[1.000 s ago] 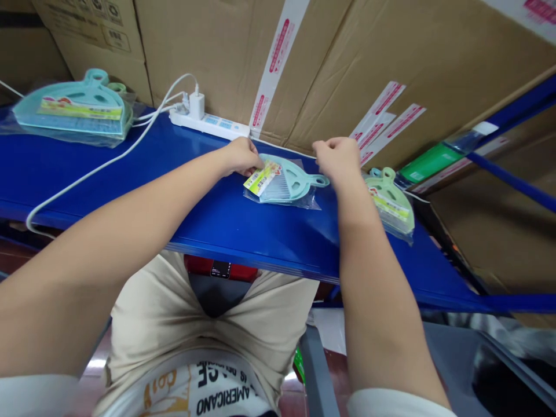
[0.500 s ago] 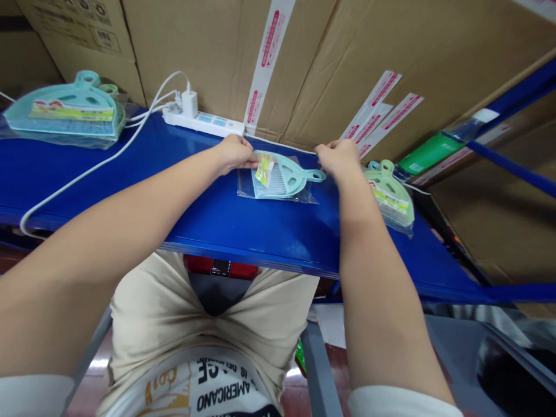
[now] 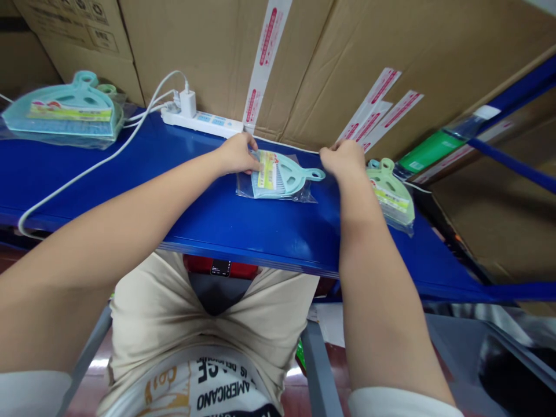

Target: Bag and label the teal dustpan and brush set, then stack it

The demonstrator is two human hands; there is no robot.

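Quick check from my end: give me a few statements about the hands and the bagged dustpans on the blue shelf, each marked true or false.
1. The left hand touches the bagged blue dustpan. True.
2. That dustpan's handle points left. False: it points right, toward the right hand.
3. A green dustpan lies right of the right hand. True.
4. The power strip has nothing plugged in. False: a white charger sits in it.
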